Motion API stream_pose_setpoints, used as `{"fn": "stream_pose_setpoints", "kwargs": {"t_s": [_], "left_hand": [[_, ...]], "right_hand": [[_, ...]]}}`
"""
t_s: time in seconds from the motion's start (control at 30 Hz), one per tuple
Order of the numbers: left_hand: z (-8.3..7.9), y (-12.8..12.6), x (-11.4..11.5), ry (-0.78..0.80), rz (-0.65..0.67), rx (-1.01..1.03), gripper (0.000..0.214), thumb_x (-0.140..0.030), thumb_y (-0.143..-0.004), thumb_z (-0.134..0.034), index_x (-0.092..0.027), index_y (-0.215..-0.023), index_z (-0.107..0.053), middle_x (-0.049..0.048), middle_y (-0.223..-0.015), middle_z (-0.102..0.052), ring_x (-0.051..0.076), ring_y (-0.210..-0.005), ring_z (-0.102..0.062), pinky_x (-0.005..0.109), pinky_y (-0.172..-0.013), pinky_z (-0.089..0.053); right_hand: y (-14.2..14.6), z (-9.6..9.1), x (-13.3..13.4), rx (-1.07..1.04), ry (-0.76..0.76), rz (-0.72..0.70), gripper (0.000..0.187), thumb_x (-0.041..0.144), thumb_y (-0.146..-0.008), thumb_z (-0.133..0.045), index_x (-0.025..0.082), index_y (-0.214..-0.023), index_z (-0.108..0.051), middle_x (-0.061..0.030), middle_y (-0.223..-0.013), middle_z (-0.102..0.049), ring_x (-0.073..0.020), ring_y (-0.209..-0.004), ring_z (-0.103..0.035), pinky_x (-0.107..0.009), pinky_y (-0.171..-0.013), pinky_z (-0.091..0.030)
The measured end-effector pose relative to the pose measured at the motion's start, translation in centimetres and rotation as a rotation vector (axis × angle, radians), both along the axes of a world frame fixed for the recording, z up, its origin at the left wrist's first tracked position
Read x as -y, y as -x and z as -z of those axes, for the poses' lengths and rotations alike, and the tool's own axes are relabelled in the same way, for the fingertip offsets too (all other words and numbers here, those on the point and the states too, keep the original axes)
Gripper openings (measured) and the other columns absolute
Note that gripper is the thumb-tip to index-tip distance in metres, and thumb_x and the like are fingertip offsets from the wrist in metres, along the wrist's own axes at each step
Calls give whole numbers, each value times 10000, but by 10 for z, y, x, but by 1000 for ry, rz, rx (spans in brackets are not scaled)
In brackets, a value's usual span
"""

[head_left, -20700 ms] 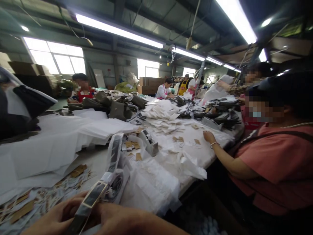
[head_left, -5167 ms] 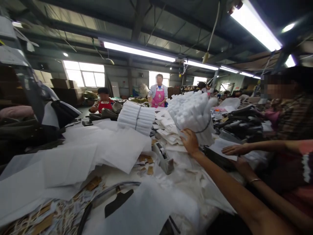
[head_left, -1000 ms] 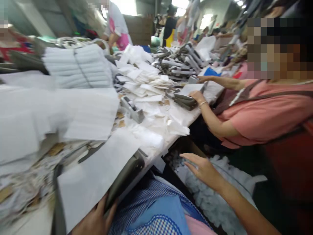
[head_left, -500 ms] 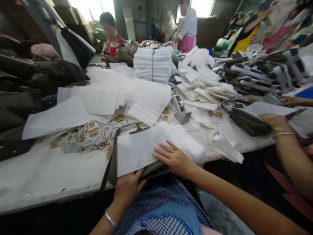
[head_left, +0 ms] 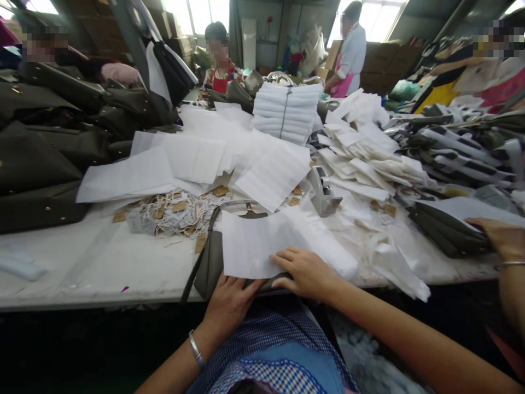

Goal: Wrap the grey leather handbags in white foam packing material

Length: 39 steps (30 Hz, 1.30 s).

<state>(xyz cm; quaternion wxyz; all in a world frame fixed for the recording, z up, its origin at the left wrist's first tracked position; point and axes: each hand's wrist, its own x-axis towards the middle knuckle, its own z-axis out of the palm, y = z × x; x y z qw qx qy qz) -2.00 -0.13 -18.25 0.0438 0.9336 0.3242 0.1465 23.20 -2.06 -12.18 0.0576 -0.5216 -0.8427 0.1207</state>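
Note:
A dark olive handbag (head_left: 208, 267) lies at the table's front edge, with a white foam sheet (head_left: 250, 249) spread over it. My left hand (head_left: 232, 301) rests on the bag's near edge, its fingers extended over the lower rim of the sheet and its thumb apart. Farther right, my right hand (head_left: 307, 272) lies on the sheet with fingers stretched out and thumb spread below them. Beside it, a folded white foam wrap (head_left: 332, 246) sits partly under the sheet. A metal clasp (head_left: 248, 208) shows at the bag's far side.
Paper tags with strings (head_left: 176, 213) are heaped behind the bag. A tape dispenser (head_left: 324, 191), loose foam sheets (head_left: 188, 156) and a tied white stack (head_left: 287, 112) stand beyond. Olive bags (head_left: 45, 158) crowd the left. A co-worker's hand (head_left: 494, 235) touches another bag (head_left: 447, 230) at right.
The view has swung left, so the scene sits farther right. My left hand has slid along the bag's edge toward my right hand. My right thumb now shows below its fingers.

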Motion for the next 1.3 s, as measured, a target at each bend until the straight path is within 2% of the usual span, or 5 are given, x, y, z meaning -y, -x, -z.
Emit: {"fn": "stream_pose_setpoints", "kwargs": {"t_s": [0.17, 0.4, 0.6, 0.83, 1.3], "left_hand": [[5, 1, 0, 5, 14, 29, 507, -252, -948, -576, -384, -1427, -476, 64, -1267, -639, 282, -1161, -582, 485, -1039, -424], [14, 2, 2, 104, -24, 6, 432, -276, -931, -605, -382, -1346, -549, 38, -1156, -684, 242, -1006, -652, 434, -937, -502], [18, 3, 4, 110, -32, -1, 328, -282, -946, -580, -335, -1268, -613, 48, -1284, -658, 255, -1127, -636, 421, -968, -518], [23, 3, 6, 100, -62, 34, 307, -307, -944, -586, -339, -1245, -636, 38, -1297, -657, 264, -1199, -610, 415, -986, -526], [37, 1, 9, -85, -126, 37, 475, -385, -953, -551, -214, -1396, -516, 158, -1377, -580, 341, -1229, -567, 545, -1071, -426]], "right_hand": [[3, 0, -40, -5, 13, -159, 493, 552, -928, -608, 199, -1266, -672, -117, -960, -665, -272, -931, -612, -428, -913, -485], [11, 13, -43, -187, 176, -150, 209, 197, -932, -605, 176, -1139, -627, -119, -1541, -392, -324, -1443, -299, -581, -1179, -229], [25, 12, -37, -338, 213, -147, 399, 105, -906, -576, 176, -1296, -541, -123, -1387, -562, -243, -1306, -498, -454, -1135, -379], [12, 5, -65, -286, 253, -316, 484, 292, -908, -693, 238, -1377, -585, -104, -1327, -597, -258, -1215, -559, -393, -1061, -444], [38, 19, -47, -191, 187, -448, 632, 546, -997, -498, 319, -1552, -299, -53, -1626, -231, -300, -1502, -143, -567, -1211, -51]]}}
